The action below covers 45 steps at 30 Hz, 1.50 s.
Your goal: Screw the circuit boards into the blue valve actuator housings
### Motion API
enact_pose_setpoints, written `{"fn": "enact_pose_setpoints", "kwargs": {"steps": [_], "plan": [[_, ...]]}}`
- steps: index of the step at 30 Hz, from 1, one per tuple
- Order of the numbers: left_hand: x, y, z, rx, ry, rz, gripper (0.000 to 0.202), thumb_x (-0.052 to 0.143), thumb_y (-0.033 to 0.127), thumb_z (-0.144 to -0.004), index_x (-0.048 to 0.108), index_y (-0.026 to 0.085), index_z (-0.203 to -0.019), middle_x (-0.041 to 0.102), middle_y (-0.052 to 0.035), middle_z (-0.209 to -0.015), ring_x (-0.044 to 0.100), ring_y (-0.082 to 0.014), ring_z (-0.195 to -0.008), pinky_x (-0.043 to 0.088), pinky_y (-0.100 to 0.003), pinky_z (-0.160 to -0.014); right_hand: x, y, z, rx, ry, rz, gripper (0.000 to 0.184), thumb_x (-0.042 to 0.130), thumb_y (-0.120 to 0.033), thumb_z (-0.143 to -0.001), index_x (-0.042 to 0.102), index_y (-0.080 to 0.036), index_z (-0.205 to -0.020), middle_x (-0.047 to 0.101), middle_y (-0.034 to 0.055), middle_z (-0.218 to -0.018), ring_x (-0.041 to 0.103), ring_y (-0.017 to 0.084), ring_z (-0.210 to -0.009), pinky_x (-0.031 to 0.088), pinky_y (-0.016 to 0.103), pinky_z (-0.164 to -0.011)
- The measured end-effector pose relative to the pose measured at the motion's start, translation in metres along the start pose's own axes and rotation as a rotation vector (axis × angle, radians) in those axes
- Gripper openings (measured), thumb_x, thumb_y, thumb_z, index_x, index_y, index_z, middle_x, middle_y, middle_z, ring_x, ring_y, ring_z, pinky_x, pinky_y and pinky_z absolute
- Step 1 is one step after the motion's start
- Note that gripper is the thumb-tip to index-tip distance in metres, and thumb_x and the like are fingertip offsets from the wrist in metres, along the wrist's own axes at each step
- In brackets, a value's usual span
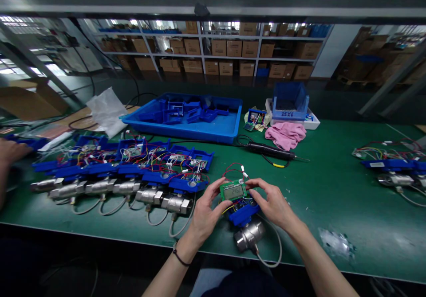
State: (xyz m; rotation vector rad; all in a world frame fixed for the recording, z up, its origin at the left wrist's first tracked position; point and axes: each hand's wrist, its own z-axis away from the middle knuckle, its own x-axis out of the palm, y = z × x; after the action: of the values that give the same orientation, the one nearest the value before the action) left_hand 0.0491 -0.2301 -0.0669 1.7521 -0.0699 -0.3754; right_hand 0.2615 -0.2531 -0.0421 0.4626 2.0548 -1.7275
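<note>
Circuit board (232,191) sits clamped between left hand (205,210) and right hand (274,203), apparently being positioned by the blue bracket (244,215), calling next for steady alignment.

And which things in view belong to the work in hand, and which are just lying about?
In the work:
display board, held by the left hand, right hand at its edge
blue housing and valve below
likely the similar units at left

Seemingly lying about:
pink cloth
plastic bag
black tool (untouched; use unclear)
</note>
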Motion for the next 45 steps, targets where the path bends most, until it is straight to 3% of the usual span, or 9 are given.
{"fn": "enact_pose_setpoints", "kwargs": {"steps": [8, 13, 19, 26, 30, 35, 40, 42, 45], "plan": [[0.005, 0.003, -0.007, -0.036, 0.004, 0.076, 0.056, 0.066, 0.026, -0.078, 0.045, 0.022, -0.130, 0.056, -0.0078, -0.130, 0.054, -0.0211, -0.119, 0.041, -0.036, -0.105, -0.005, 0.008, 0.004, 0.034, -0.042, 0.021, 0.032, 0.050, -0.036, -0.088, 0.056, -0.023, -0.116, 0.064, 0.0060, -0.116, 0.060, 0.019, -0.107, 0.045, 0.038, -0.095], [0.010, 0.005, -0.011, -0.052, -0.016, 0.113, 0.056, 0.066, 0.028, -0.078, 0.044, 0.020, -0.130, 0.058, -0.0094, -0.128, 0.054, -0.0218, -0.119, 0.041, -0.038, -0.105, -0.003, 0.012, 0.019, 0.066, -0.054, 0.020, 0.032, 0.044, -0.040, -0.091, 0.056, -0.023, -0.116, 0.066, 0.0057, -0.112, 0.062, 0.018, -0.103, 0.047, 0.037, -0.090], [0.020, 0.009, -0.020, -0.099, -0.065, 0.216, 0.059, 0.067, 0.030, -0.077, 0.043, 0.018, -0.129, 0.061, -0.0122, -0.123, 0.058, -0.0229, -0.113, 0.041, -0.041, -0.104, -0.003, 0.011, 0.041, 0.070, 0.038, 0.133, 0.026, 0.045, -0.040, -0.090, 0.061, -0.025, -0.105, 0.067, 0.0039, -0.105, 0.062, 0.019, -0.098, 0.047, 0.035, -0.086], [0.033, 0.013, -0.023, -0.138, -0.130, 0.345, 0.059, 0.070, 0.027, -0.074, 0.045, 0.017, -0.126, 0.063, -0.0113, -0.120, 0.060, -0.0213, -0.109, 0.045, -0.036, -0.098, -0.015, 0.018, 0.052, 0.144, 0.106, 0.077, 0.027, 0.051, -0.042, -0.086, 0.062, -0.022, -0.101, 0.067, 0.0046, -0.094, 0.062, 0.019, -0.091, 0.047, 0.036, -0.085], [0.034, 0.010, -0.028, -0.215, -0.094, 0.320, 0.054, 0.067, 0.035, -0.077, 0.046, 0.016, -0.123, 0.069, -0.0087, -0.105, 0.065, -0.0182, -0.094, 0.050, -0.032, -0.087, -0.020, 0.019, 0.047, 0.192, 0.095, 0.000, 0.033, 0.049, -0.046, -0.087, 0.060, -0.022, -0.106, 0.068, 0.0050, -0.097, 0.063, 0.019, -0.092, 0.049, 0.035, -0.083], [0.040, 0.003, -0.039, -0.397, 0.004, 0.229, 0.046, 0.060, 0.049, -0.081, 0.052, 0.015, -0.109, 0.069, -0.0012, -0.068, 0.068, -0.0161, -0.063, 0.054, -0.027, -0.063, -0.027, 0.024, 0.030, -0.016, 0.182, 0.121, 0.028, 0.054, -0.035, -0.085, 0.059, -0.021, -0.108, 0.065, 0.0080, -0.105, 0.061, 0.021, -0.100, 0.048, 0.042, -0.091], [0.045, 0.000, -0.051, -0.460, 0.010, 0.223, 0.045, 0.061, 0.055, -0.078, 0.055, 0.014, -0.096, 0.067, -0.0012, -0.059, 0.066, -0.0157, -0.050, 0.040, -0.018, -0.038, -0.036, 0.029, 0.003, -0.114, 0.080, 0.096, 0.039, 0.057, -0.024, -0.082, 0.055, -0.025, -0.121, 0.060, 0.0065, -0.122, 0.053, 0.019, -0.117, 0.039, 0.044, -0.106], [0.046, -0.001, -0.054, -0.483, 0.000, 0.231, 0.045, 0.061, 0.055, -0.078, 0.056, 0.013, -0.093, 0.067, -0.0024, -0.057, 0.062, -0.0136, -0.043, 0.036, -0.017, -0.035, -0.037, 0.032, -0.004, -0.103, 0.023, 0.063, 0.044, 0.058, -0.027, -0.082, 0.051, -0.025, -0.125, 0.058, 0.0066, -0.126, 0.055, 0.019, -0.116, 0.042, 0.042, -0.104], [0.046, -0.002, -0.057, -0.508, 0.003, 0.251, 0.045, 0.061, 0.055, -0.079, 0.054, 0.013, -0.095, 0.068, -0.0032, -0.057, 0.061, -0.0121, -0.042, 0.039, -0.017, -0.038, -0.034, 0.040, -0.008, -0.018, -0.033, -0.002, 0.042, 0.047, -0.035, -0.089, 0.044, -0.021, -0.129, 0.064, 0.0099, -0.116, 0.065, 0.017, -0.098, 0.053, 0.038, -0.088]]}}
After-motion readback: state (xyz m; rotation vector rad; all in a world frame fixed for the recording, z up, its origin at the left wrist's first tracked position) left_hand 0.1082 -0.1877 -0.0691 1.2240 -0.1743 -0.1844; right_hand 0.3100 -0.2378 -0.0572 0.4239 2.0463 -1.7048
